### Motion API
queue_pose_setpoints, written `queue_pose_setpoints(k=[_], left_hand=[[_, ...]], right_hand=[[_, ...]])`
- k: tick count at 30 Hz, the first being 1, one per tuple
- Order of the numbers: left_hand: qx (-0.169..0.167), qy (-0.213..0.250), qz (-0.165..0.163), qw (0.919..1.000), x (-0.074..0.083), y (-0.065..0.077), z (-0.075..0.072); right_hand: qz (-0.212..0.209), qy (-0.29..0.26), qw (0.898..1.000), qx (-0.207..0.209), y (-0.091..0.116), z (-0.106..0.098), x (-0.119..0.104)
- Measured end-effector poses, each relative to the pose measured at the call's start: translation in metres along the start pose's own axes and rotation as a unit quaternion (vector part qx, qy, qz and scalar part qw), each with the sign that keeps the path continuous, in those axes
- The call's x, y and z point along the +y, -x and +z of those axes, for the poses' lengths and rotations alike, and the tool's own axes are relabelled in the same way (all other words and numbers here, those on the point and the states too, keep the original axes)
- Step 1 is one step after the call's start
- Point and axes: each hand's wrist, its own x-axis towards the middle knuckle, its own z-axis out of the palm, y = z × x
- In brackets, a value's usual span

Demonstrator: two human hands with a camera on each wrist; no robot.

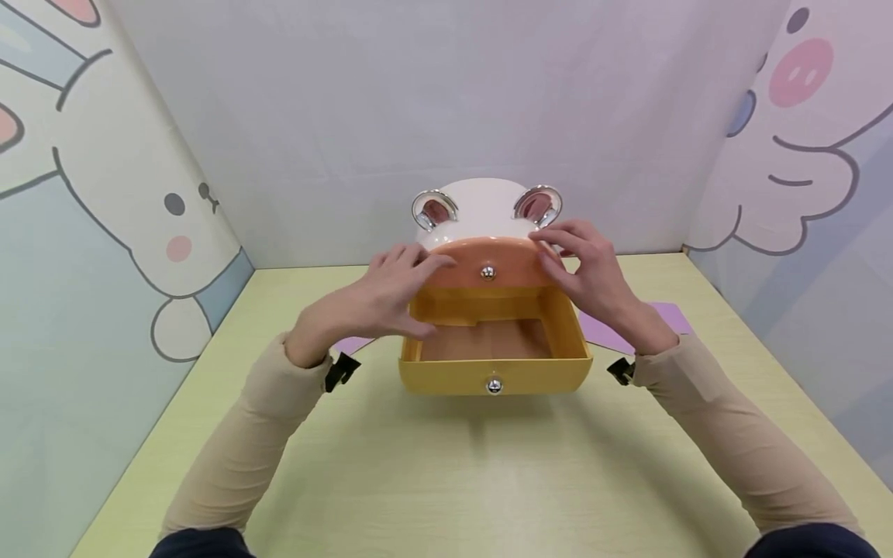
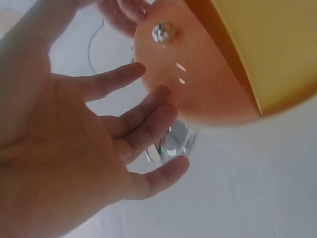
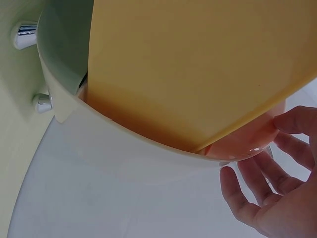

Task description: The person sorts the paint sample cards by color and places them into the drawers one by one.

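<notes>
A white two-drawer storage box [image 1: 481, 205] with silver-rimmed ears stands on the table. Its orange upper drawer [image 1: 453, 267] is pushed in, while the yellow lower drawer [image 1: 446, 378] is pulled out and holds nothing. Each drawer front has a round silver knob. My left hand [image 1: 370, 301] hovers at the box's left side, fingers spread and palm bare in the left wrist view. At the upper right, my right hand [image 1: 591, 267] has its fingertips at the box's edge by the ear, with the thumb [image 3: 292, 119] beside the orange front.
The light wooden table [image 1: 446, 480] spreads around the box. A purple sheet [image 1: 673, 318] lies behind my right wrist, and a purple corner [image 1: 351, 344] shows by the left. Short silver feet [image 3: 26, 35] support the box. Cartoon-printed panels [image 1: 125, 186] flank a pale back wall.
</notes>
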Motion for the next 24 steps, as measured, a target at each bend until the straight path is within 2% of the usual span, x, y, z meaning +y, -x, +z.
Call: queue_pose_setpoints(k=[3, 6, 10, 12, 15, 18, 20, 22, 24], left_hand=[[0.035, 0.023, -0.010, 0.9991, -0.017, 0.007, -0.001], [0.047, 0.043, -0.048, 0.9968, -0.039, 0.012, 0.002], [0.025, 0.064, -0.141, 0.9876, -0.074, 0.014, 0.017], [0.005, 0.070, -0.188, 0.9797, -0.094, 0.015, 0.029], [-0.028, 0.069, -0.239, 0.9682, -0.124, 0.017, 0.051], [-0.057, 0.060, -0.272, 0.9587, -0.150, 0.020, 0.074], [-0.073, 0.059, -0.289, 0.9526, -0.161, 0.022, 0.086], [-0.083, 0.058, -0.300, 0.9484, -0.168, 0.024, 0.095], [-0.086, 0.062, -0.305, 0.9465, -0.171, 0.025, 0.099]], right_hand=[[-0.002, 0.001, 1.000, -0.001, 0.000, -0.001, 0.000], [-0.002, 0.004, 1.000, -0.002, 0.000, -0.002, 0.000], [-0.005, 0.009, 1.000, 0.003, 0.003, -0.004, -0.003], [-0.008, 0.011, 1.000, 0.015, 0.007, -0.006, -0.008], [-0.021, 0.008, 0.999, 0.038, 0.016, -0.012, -0.020], [-0.039, -0.026, 0.997, 0.053, 0.028, -0.020, -0.039], [-0.040, -0.070, 0.996, 0.049, 0.040, -0.023, -0.052], [-0.020, -0.130, 0.991, 0.023, 0.054, -0.026, -0.066], [0.022, -0.194, 0.980, -0.022, 0.071, -0.025, -0.078]])
